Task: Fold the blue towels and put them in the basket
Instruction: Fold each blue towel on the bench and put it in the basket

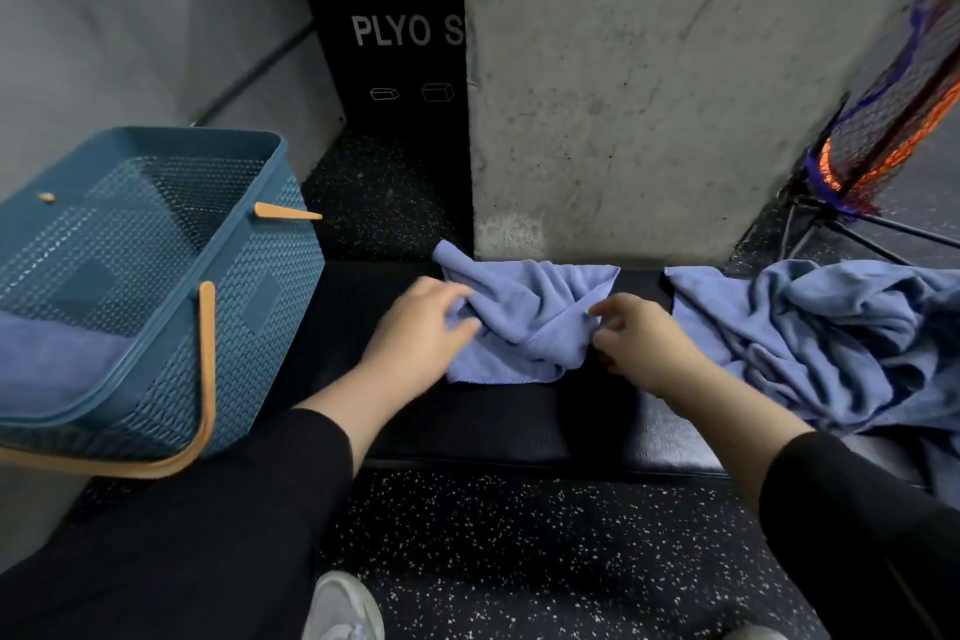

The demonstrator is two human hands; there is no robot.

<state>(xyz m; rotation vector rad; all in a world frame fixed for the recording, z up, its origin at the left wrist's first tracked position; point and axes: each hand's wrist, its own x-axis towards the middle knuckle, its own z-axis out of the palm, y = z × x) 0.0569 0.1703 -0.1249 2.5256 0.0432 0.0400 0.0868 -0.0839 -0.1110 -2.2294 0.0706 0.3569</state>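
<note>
A crumpled blue towel lies on the black padded bench in front of me. My left hand pinches its left side between thumb and fingers. My right hand pinches the towel's right edge with curled fingers. A heap of more blue towels lies on the bench to the right. The blue woven basket with tan handles stands at the left, and a folded blue towel lies inside it.
A concrete pillar rises right behind the bench. A black plyo box stands behind on the left. An orange and blue net on a stand is at the far right. My shoe rests on the speckled floor.
</note>
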